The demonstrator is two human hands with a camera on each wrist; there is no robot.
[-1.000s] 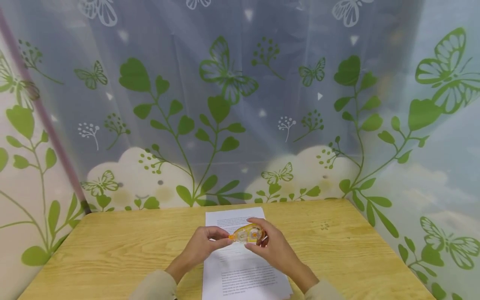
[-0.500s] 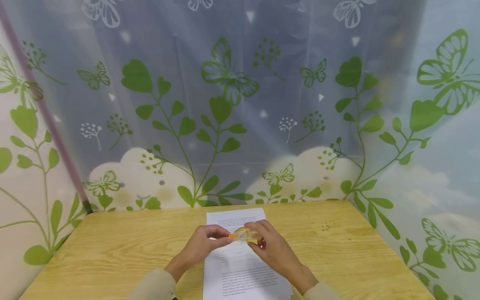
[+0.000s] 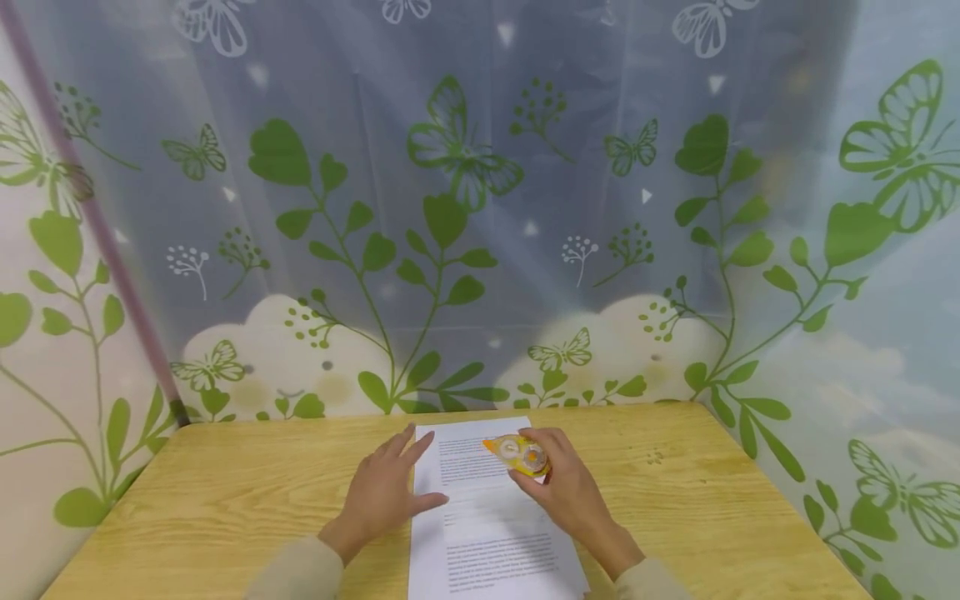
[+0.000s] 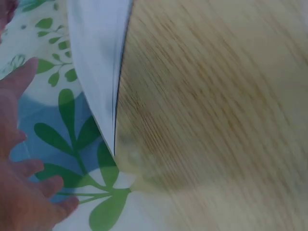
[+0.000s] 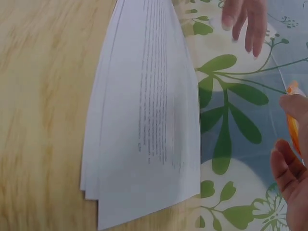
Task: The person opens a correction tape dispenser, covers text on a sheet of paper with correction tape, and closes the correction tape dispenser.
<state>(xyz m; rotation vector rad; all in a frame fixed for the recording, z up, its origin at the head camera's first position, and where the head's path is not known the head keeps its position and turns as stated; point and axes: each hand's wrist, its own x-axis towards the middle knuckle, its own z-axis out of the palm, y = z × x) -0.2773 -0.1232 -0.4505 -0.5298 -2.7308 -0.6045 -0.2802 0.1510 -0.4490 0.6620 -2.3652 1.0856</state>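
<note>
Over the stack of printed paper (image 3: 487, 525), my right hand (image 3: 576, 493) grips a yellow, see-through correction tape (image 3: 521, 456) between thumb and fingers. Its orange tip points left and slightly up. In the right wrist view, only an orange side of the correction tape (image 5: 292, 130) shows past the thumb. My left hand (image 3: 384, 490) is spread with nothing in it, above the paper's left edge and apart from the tape. The left wrist view catches the same hand (image 4: 24, 192) with its fingers extended beside the paper stack (image 4: 98, 53).
A light wooden table (image 3: 247, 500) lies under the paper and reaches out to both sides. Behind it hangs a curtain (image 3: 555, 275) with green leaves and butterflies, and similar printed sheets stand at left and right. The sheets' corners are slightly fanned in the right wrist view.
My left hand has let go of the correction tape's orange tip, spread its fingers and drawn left. The right hand has moved a little right with the tape, now tilted.
</note>
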